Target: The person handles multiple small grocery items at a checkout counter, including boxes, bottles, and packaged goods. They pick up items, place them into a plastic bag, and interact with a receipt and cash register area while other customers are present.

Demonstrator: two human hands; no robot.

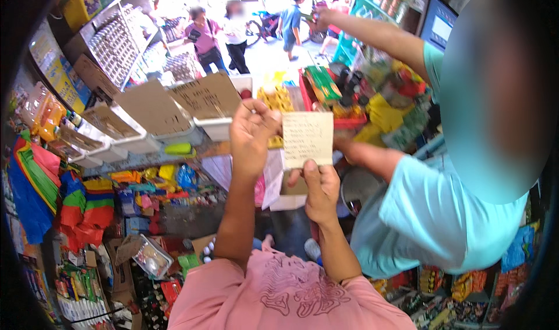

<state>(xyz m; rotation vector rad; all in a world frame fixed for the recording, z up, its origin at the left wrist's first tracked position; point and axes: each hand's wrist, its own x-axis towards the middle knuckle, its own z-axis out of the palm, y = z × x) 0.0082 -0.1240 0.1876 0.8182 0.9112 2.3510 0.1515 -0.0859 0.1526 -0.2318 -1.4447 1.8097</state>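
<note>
A small cream paper note (308, 138) with handwritten lines is held upright before me. My right hand (322, 192) grips its bottom edge, thumb in front and fingers behind. To the left of the note my left hand (251, 133) is raised with loosely curled fingers spread a little apart. Nothing shows in it, and its fingertips are close to the note's left edge; whether they touch it I cannot tell. Below and behind the note lie white paper sheets (274, 179) and an open cardboard box (291, 192). Yellow egg trays (276, 97) stand beyond my hands.
A co-worker in a teal shirt (436, 225) is close on my right, one arm (375, 28) stretched toward the street. White bins (214, 129) with cardboard signs (207, 96) line the counter. A red crate (349, 122) holds packets. Stacked goods (83, 282) crowd the lower left.
</note>
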